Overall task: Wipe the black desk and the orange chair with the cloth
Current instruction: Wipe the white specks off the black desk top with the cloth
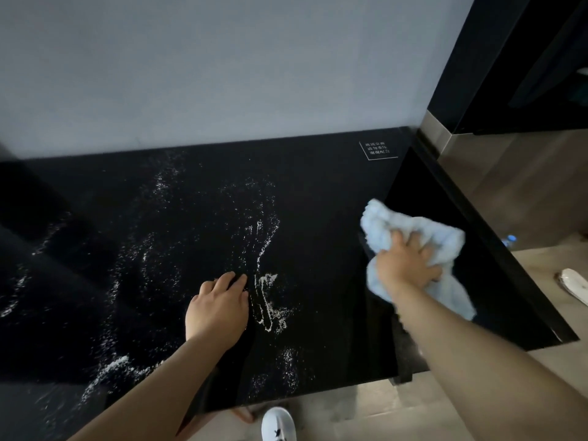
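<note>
Black desk (318, 192) | corner label (377, 150) perhaps Chinese, illegible | right hand (405, 261) grips cloth (381, 227) | left hand (219, 308) flat

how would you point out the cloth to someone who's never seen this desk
Start at the black desk under the grey wall and go to its right side. The right hand grips a crumpled pale blue cloth, the only light, soft thing there.

Two hands are showing: the left hand (219, 310) and the right hand (405, 261). One light blue cloth (381, 224) is sitting under the right hand. One black bench (159, 249) is lying beneath both hands. One white shoe (278, 424) is standing below the left hand, and one bottle cap (509, 239) is peeking out right of the right hand.
</note>
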